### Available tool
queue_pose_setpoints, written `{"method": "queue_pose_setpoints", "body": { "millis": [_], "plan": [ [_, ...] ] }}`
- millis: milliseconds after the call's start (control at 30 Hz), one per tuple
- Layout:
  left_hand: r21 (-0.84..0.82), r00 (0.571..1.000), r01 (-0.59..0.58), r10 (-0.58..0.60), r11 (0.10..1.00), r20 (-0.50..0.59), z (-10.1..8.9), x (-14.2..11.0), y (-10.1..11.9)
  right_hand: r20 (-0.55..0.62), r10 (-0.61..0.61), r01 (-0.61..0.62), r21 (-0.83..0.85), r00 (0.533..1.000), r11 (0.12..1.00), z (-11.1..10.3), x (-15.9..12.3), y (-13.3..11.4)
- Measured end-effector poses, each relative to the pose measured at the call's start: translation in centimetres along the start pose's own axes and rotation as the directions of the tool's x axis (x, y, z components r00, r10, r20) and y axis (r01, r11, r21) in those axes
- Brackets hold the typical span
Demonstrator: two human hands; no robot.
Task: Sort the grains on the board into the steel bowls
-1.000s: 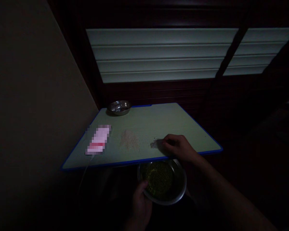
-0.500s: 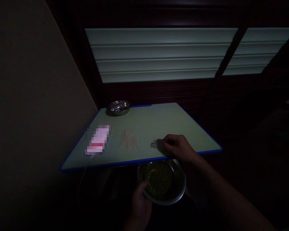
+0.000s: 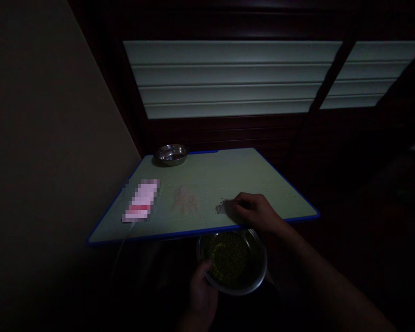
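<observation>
My left hand (image 3: 202, 290) is closed on the near-left rim of a metal bowl (image 3: 259, 272), thumb over the edge. Small green grains, like mung beans (image 3: 228, 258), lie in the bowl, which is below the table's front edge. Over the table's front right part, my right hand (image 3: 254, 210) pinches a small pale, see-through piece (image 3: 224, 207); its kind is too dark to tell. A few dark specks lie on the tabletop beside that piece. To its left is a loose, pale pinkish heap of grains (image 3: 186, 200).
The light green tabletop (image 3: 224, 170) has a blue edge. A second metal bowl (image 3: 171, 155) stands at its back left corner. A blurred-out phone-like device (image 3: 141, 200) with a white cable (image 3: 122, 249) lies at the left. Wall (image 3: 72, 138) and slatted panels (image 3: 228, 78) border the table.
Almost nothing differs. My right hand and the pale piece have shifted very slightly left at the specks; my left hand and its bowl stay in place.
</observation>
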State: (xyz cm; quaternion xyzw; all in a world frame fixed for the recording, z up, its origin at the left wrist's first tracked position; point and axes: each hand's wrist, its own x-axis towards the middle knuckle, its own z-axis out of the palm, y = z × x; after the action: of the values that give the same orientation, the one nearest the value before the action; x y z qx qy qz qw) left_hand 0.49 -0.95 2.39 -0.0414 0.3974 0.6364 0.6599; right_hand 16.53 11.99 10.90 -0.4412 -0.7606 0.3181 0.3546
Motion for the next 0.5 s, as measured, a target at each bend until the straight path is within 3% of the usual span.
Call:
{"method": "queue_pose_setpoints", "body": {
  "millis": [500],
  "plan": [
    [-0.001, 0.999, 0.045, -0.045, 0.999, 0.022, 0.01, -0.18, 0.06, -0.002, -0.003, 0.003, 0.048, 1.0, 0.999, -0.02, -0.19, 0.15]
  ]
}}
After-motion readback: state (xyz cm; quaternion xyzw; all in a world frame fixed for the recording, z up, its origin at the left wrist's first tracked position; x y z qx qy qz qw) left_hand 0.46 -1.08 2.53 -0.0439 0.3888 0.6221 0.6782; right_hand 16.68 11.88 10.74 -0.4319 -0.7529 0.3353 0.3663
